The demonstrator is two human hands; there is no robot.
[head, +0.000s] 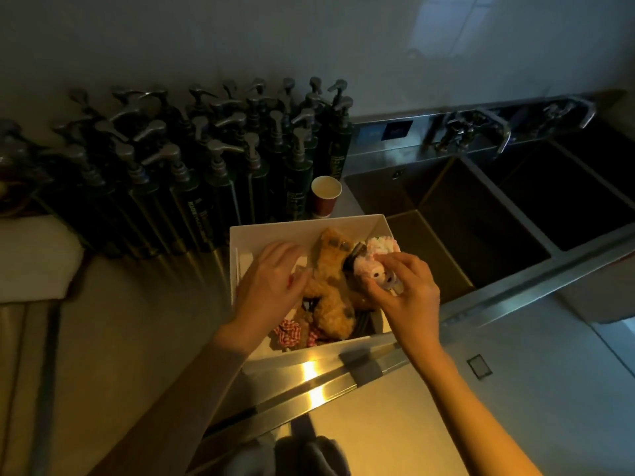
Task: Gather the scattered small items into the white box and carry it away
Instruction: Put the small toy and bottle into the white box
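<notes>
The white box (302,224) sits on the steel counter just left of the sink. Inside lie a tan plush toy (331,269), a red-and-white checked fabric piece (288,333) near the front and dark items on the right. My right hand (405,290) pinches a small pink-and-white plush charm (374,266) over the box's right side. My left hand (271,280) hovers over the box's left part with fingers spread and relaxed, holding nothing that I can see.
Many dark pump bottles (192,159) crowd the counter behind and left of the box. A red paper cup (324,195) stands right behind it. A deep double sink (481,221) with taps (470,130) lies to the right. A white cloth (32,259) lies far left.
</notes>
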